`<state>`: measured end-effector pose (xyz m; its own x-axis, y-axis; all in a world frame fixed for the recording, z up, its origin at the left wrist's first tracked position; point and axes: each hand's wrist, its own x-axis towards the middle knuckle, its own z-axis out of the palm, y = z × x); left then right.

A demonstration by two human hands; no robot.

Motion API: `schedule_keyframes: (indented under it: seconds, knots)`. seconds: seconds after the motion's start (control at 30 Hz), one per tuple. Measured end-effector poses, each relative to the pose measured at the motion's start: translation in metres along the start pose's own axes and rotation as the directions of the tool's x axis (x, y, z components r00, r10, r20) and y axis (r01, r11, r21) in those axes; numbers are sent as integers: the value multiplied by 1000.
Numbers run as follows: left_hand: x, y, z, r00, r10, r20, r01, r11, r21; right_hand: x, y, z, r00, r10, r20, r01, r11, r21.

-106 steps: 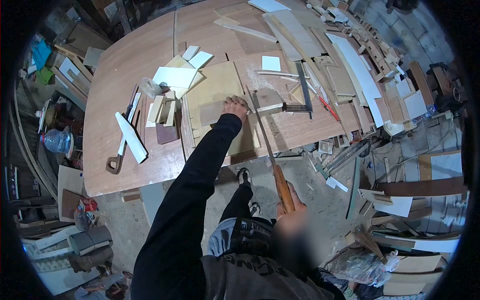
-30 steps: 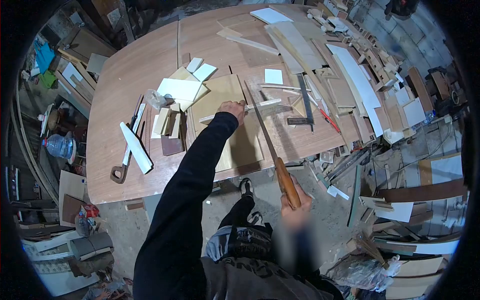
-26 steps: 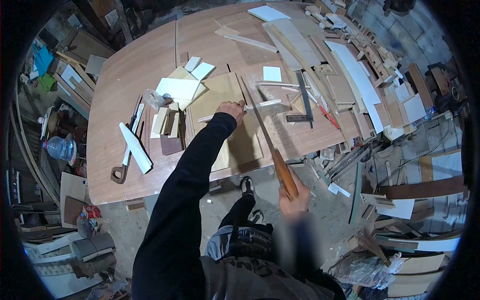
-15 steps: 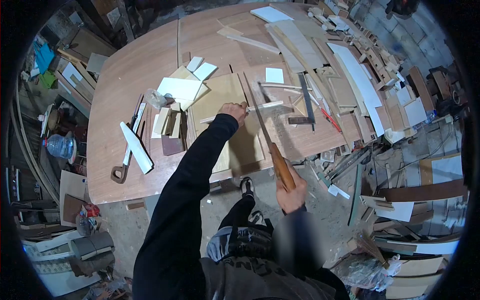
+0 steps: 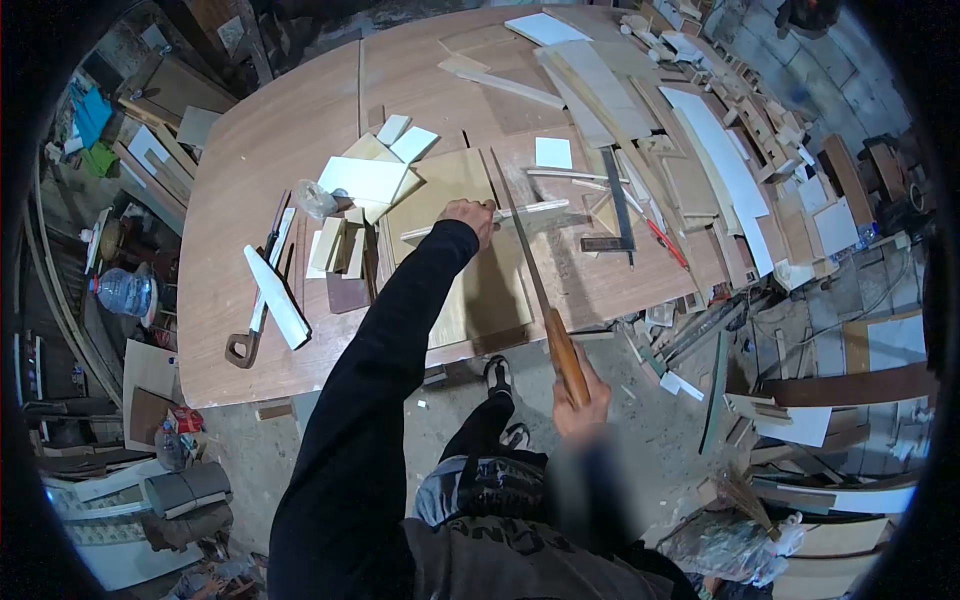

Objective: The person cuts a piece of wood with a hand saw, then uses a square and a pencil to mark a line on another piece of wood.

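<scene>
My left hand (image 5: 468, 220) is closed on a thin pale wooden strip (image 5: 540, 208), pressing it down over a plywood board (image 5: 487, 312) on the table. One end of the strip sticks out past the board's right side. In my right hand (image 5: 582, 403), near the table's front edge, is the wooden handle of a handsaw (image 5: 567, 358). Its narrow blade points away from me and crosses the strip just right of my left fingers. How deep the blade sits in the strip cannot be made out.
On the table (image 5: 230, 190), a second handsaw (image 5: 240, 348) lies at left near wood blocks (image 5: 340, 245) and white panels (image 5: 365, 180). A try square (image 5: 617, 205) and a red pencil (image 5: 667, 243) lie at right, beside long offcuts (image 5: 705, 150). Scrap wood surrounds the table.
My right hand has drawn the saw slightly back toward my body. My left hand stays on the strip in the same place.
</scene>
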<state>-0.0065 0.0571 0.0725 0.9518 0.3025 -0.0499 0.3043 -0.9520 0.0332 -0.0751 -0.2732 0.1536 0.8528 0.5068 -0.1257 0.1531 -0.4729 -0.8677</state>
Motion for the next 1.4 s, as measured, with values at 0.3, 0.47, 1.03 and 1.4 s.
schedule_keyframes:
  seconds: [0.3,0.47,1.03,1.4]
  knots:
    - [-21,26,41,989,-46,-140,53,998,43,-40,20,-31,916,-268,-299,299,952,65]
    - [-53,53,34,986,-164,-24,163,985,-54,-32,47,-28,958,-215,-188,220,975,6]
    - [-23,21,12,950,-275,149,299,937,-178,-16,45,-26,985,-148,-90,154,986,67]
    - [-25,36,7,977,-210,-33,201,963,-179,-26,42,-40,988,-144,-54,149,983,107]
